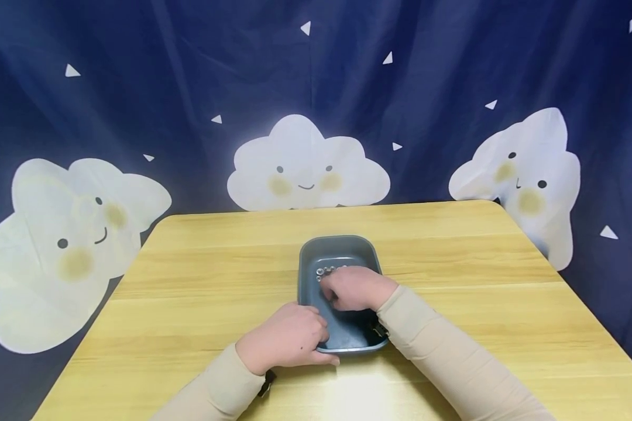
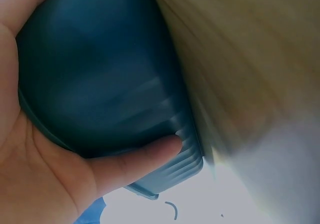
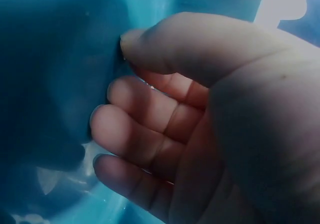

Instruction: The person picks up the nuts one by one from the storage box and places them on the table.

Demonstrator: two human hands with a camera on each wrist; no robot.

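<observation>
A dark grey-blue rectangular tray [image 1: 350,334] lies lengthwise on the wooden table. My left hand [image 1: 289,338] grips its near left corner; the thumb [image 2: 140,165] presses along the outer wall while the other fingers reach over the rim. Inside the tray is my right hand [image 1: 355,287], palm down, its fingers curled and the thumb tip close to the index finger in the right wrist view. Several small shiny rings [image 1: 320,272] lie in a row toward the tray's far end, just beyond those fingertips. I cannot tell whether the right fingertips pinch a ring.
The light wooden table [image 1: 200,275] extends on every side of the tray. Behind it hangs a dark blue curtain [image 1: 263,70] printed with white clouds and triangles. A black strap piece [image 1: 379,328] at the right wrist hangs over the tray's right side.
</observation>
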